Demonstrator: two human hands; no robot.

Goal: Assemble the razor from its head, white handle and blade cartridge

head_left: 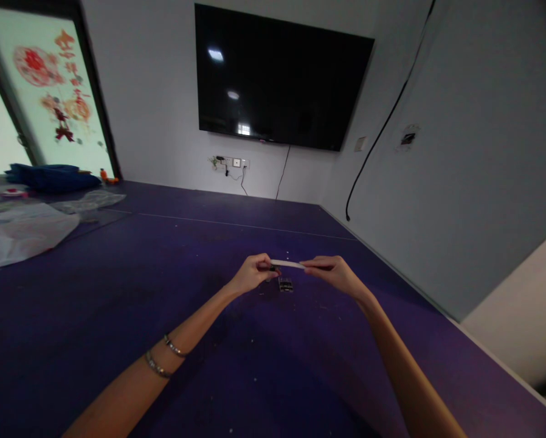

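A thin, pale, slightly bowed strip (287, 263) spans the gap between my two hands, above the purple surface. My left hand (253, 274) pinches its left end, and bracelets circle that wrist. The fingers of my right hand (330, 270) close on the right end. Just below the strip lies a small dark object with metallic-looking parts (286, 285); its kind is too small to make out. Another small dark piece shows by my left fingertips, and I cannot tell whether that hand touches it.
The purple tabletop (186, 365) carries scattered white specks. Clear plastic bags (31, 231) and dark blue cloth (51, 177) lie at the far left. A black cable (387, 121) hangs down the right wall. A television (277, 79) is mounted above the back edge.
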